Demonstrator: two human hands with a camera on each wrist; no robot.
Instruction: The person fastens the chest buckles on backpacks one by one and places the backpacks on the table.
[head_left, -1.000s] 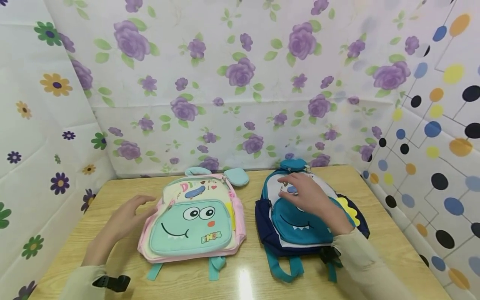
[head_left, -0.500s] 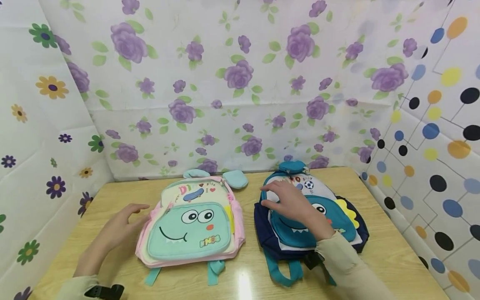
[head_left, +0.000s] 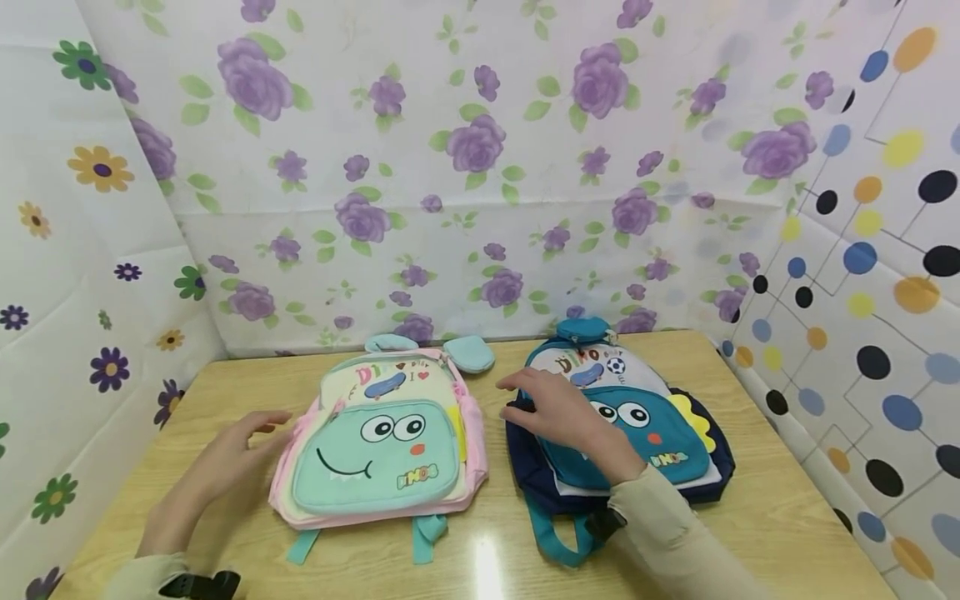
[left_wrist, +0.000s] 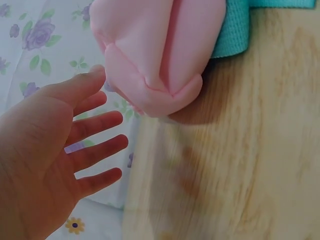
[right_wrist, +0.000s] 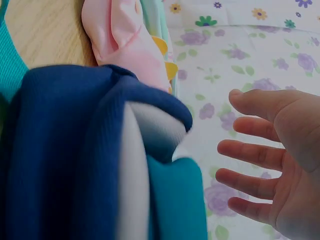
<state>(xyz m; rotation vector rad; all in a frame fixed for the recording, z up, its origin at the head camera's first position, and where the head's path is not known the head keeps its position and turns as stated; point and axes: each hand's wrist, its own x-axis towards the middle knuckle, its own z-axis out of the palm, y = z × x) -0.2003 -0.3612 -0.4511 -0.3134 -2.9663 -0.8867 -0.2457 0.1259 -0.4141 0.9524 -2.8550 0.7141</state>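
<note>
A pink and mint backpack (head_left: 375,454) with a dinosaur face lies face up on the left of the table. My left hand (head_left: 225,458) is just off its left side, fingers spread and holding nothing; the left wrist view shows the fingers (left_wrist: 100,127) apart beside the pink side (left_wrist: 150,55). To the right lies a navy and teal dinosaur backpack (head_left: 675,442). Over its left part hovers my right hand (head_left: 558,408), which covers some of the front pocket. Fingers of that hand (right_wrist: 272,160) are spread with nothing in them, next to the navy side (right_wrist: 65,150) in the right wrist view.
The wooden table (head_left: 487,533) carries both backpacks, with a narrow gap between them. Teal straps (head_left: 427,537) stick out toward the front edge. A flowered cloth (head_left: 420,167) hangs behind, and a dotted cloth (head_left: 877,333) lines the right side.
My right hand has moved left across the navy backpack, uncovering its eyes and print. My left hand has shifted slightly left and down, away from the pink backpack. Both backpacks stay in place.
</note>
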